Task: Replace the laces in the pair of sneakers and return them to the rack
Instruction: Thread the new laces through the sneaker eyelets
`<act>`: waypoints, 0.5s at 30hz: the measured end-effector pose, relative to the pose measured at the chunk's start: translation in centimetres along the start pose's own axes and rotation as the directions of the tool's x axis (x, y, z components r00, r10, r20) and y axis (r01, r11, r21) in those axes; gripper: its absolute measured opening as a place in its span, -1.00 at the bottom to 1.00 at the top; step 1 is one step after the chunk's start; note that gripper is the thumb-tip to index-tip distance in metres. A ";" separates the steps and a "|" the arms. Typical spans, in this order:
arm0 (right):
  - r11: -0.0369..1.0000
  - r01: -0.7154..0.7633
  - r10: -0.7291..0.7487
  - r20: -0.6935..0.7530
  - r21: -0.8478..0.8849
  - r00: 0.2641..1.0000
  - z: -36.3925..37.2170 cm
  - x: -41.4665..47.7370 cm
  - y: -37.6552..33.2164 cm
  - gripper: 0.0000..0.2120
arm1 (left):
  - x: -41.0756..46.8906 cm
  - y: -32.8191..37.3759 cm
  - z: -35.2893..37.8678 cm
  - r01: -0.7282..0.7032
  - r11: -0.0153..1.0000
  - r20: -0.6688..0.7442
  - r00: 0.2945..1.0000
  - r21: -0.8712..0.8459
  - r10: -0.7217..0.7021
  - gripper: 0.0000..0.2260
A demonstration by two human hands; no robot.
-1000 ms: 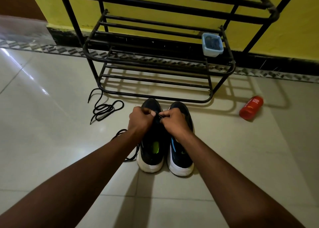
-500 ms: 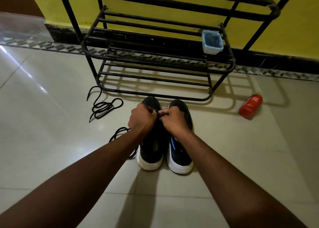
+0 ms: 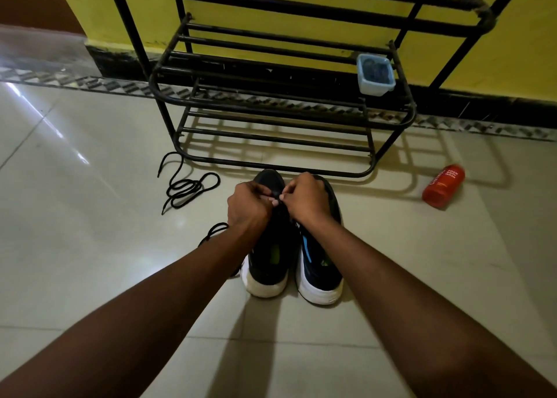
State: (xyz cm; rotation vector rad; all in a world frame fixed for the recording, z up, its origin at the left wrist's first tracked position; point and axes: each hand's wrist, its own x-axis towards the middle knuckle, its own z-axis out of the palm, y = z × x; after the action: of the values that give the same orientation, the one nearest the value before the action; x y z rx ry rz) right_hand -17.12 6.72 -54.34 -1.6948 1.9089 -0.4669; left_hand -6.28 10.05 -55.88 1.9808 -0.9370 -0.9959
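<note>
Sitting heels-near on glossy pale floor tiles [image 3: 90,247], just before a black tubular metal shoe rack [image 3: 271,102] backing a yellow wall [image 3: 527,50]: dark white-soled sneakers [image 3: 271,265]. Pinching its black lace, fingertips nearly touching over the left shoe: left hand [image 3: 248,207], right hand [image 3: 306,200]. Lying coiled nearby: loose black lace [image 3: 187,186].

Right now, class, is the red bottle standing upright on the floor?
No, the red bottle lies on its side on the floor.
</note>
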 end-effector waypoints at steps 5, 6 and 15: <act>0.980 0.135 -0.127 0.068 -0.144 0.990 0.0 0.4 -0.6 -0.91 | -0.2 0.1 -0.2 -0.031 0.998 0.031 0.999 0.057 0.030 -0.88; 0.980 0.163 -0.159 0.044 -0.112 0.986 -0.1 0.4 -0.6 -0.96 | -0.4 0.0 -0.3 -0.038 0.997 0.039 0.999 0.060 0.036 -0.88; 0.950 0.311 -0.311 0.087 0.009 0.947 -5.9 1.9 -0.1 -0.96 | 0.1 -0.1 -0.6 0.082 0.996 0.058 0.995 -0.046 -0.080 -0.86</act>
State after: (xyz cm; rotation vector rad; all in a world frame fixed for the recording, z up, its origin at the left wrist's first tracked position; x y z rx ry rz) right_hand -20.67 4.24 -49.92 -1.9965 1.5867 -0.4965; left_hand -5.69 10.14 -55.70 1.9732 -0.8607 -1.1145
